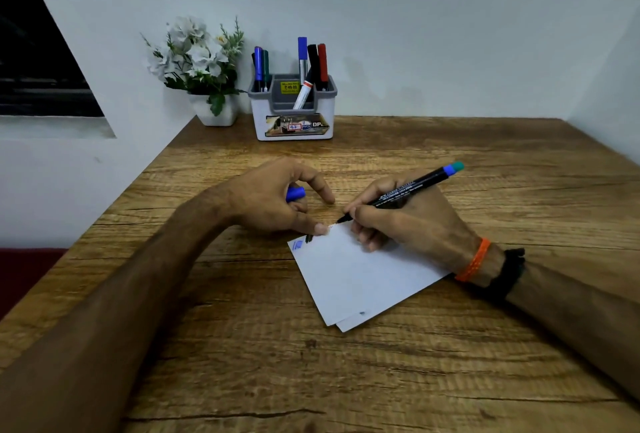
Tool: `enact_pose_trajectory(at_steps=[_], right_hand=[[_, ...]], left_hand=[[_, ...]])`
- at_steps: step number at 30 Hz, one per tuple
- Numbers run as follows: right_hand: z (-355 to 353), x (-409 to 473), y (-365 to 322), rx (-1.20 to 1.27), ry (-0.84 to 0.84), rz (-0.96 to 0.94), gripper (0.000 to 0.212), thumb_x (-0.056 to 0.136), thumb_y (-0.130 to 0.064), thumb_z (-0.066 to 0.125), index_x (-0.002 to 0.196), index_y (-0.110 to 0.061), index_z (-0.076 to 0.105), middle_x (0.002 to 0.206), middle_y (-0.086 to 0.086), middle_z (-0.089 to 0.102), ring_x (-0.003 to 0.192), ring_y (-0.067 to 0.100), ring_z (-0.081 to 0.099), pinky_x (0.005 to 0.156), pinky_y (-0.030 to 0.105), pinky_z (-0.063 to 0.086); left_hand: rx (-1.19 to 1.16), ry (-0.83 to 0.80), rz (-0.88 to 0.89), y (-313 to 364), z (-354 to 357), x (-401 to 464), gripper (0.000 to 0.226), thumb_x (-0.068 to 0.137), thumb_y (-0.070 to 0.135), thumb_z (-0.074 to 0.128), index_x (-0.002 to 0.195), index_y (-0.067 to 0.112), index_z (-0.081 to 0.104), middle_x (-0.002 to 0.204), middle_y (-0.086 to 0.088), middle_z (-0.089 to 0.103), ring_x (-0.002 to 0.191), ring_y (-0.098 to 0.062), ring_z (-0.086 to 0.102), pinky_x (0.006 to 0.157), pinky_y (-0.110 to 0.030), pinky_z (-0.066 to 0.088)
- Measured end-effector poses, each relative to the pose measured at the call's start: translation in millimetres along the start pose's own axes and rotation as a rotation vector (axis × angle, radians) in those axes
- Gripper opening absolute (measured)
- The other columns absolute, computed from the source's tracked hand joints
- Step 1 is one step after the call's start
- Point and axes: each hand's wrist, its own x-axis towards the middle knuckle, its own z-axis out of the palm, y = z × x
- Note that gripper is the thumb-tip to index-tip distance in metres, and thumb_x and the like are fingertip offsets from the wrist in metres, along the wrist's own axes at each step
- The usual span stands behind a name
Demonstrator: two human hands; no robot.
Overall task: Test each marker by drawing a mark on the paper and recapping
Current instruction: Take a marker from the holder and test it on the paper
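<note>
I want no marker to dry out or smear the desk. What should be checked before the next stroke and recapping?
1. Marker gripped by right hand: ok.
2. Tip over the paper, not the wooden desk: not ok, it sits right at the top corner.
3. Paper pinned by left hand: ok, a fingertip presses the corner.
4. Blue cap ready: ok, held in the left hand.
5. Ink flowing: cannot tell.
6. Earlier marks visible: ok, near the top-left edge.

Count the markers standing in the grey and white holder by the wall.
6 visible in the grey and white plastic holder: two on its left, four on its right. More may be hidden inside.
</note>
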Motion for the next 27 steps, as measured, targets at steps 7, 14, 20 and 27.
enact_pose_trajectory(at_steps=[7, 14, 20, 27], right_hand=[[0.1, -0.4, -1.1, -0.014, -0.006, 0.017, 0.006, 0.083, 0.001, 0.068, 0.083, 0.003, 0.073, 0.067, 0.018, 0.072, 0.053, 0.023, 0.069, 0.048, 0.025, 0.055], [0.0, -0.9, -2.3, -0.017, -0.010, 0.026, 0.006, 0.083, 0.002, 0.068, 0.083, 0.004, 0.073, 0.066, 0.017, 0.072, 0.052, 0.021, 0.069, 0.047, 0.023, 0.055], [0.9, -3.1, -3.8, -0.041, -0.017, 0.017, 0.005, 0.083, 0.001, 0.069, 0.082, 0.001, 0.074, 0.064, 0.014, 0.072, 0.051, 0.020, 0.069, 0.047, 0.023, 0.055], [0.2, -3.8, -5.4, -0.067, -0.015, 0.013, 0.005, 0.084, -0.002, 0.070, 0.082, 0.001, 0.074, 0.063, 0.013, 0.072, 0.049, 0.018, 0.068, 0.046, 0.020, 0.052]], left_hand=[[-0.006, -0.025, 0.005, -1.6, -0.8, 1.4, 0.038, 0.074, 0.030, 0.079, 0.107, 0.027, 0.062, 0.045, 0.010, 0.045, 0.045, -0.009, 0.042, 0.061, -0.028, 0.043], [0.003, -0.015, 0.003, -2.6, -0.5, 2.0, 0.039, 0.071, 0.033, 0.080, 0.106, 0.029, 0.063, 0.043, 0.013, 0.046, 0.043, -0.003, 0.042, 0.063, -0.028, 0.042], [0.001, -0.014, -0.010, -1.8, -0.4, 1.5, 0.038, 0.070, 0.034, 0.081, 0.104, 0.031, 0.063, 0.047, 0.012, 0.045, 0.045, -0.004, 0.044, 0.067, -0.030, 0.046], [-0.020, -0.033, -0.009, 0.2, 0.3, 0.2, 0.037, 0.073, 0.029, 0.080, 0.106, 0.028, 0.062, 0.047, 0.009, 0.043, 0.046, -0.011, 0.042, 0.064, -0.032, 0.045]])
